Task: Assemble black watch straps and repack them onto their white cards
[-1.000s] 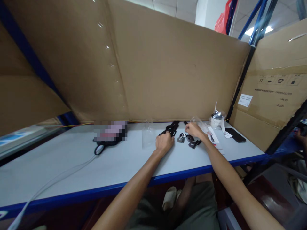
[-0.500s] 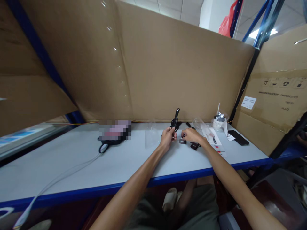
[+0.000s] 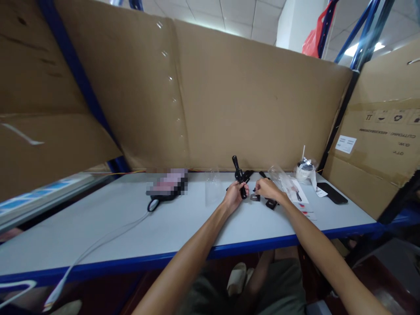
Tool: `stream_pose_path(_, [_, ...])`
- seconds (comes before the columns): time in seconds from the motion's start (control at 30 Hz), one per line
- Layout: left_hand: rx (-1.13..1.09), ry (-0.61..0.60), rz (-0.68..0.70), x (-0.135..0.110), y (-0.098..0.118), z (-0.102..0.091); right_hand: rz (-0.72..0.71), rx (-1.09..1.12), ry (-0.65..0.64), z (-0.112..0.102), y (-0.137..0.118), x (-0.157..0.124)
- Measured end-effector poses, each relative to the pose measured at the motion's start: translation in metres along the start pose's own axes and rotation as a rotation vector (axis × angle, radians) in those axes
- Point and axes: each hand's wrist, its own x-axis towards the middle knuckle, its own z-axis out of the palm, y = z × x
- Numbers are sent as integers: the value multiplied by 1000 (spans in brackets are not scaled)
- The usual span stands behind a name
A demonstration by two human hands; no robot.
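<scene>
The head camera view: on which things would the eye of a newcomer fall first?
Probably first on the huge brown cardboard panel standing behind the pale grey tabletop. Next, perhaps, on the slim black tool with rounded handle, in the person's left hand above the tabletop. The bright red plastic bag at the upper right also stands out.

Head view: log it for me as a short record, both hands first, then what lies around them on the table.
Left hand: holding a black-handled tool, one handle up
Right hand: fingertips low by a flat dark piece; grip unclear
Left of hands: clear plastic bag
Right of hands: printed card, black phone, plastic-wrapped cup with straw
</scene>
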Motion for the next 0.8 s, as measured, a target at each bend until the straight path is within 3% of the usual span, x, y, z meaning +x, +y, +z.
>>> stream_pose_path(0.33, [-94,18,-80,4,2,-6,148,24,113,-5,20,6])
stream_pose_path(0.6, [-86,1,-54,7,-4,-9,239,-66,-9,-31,26,-7])
stream_pose_path(0.8, [-90,3,-44,9,-6,-10,309,-115,-250,-46,15,-18])
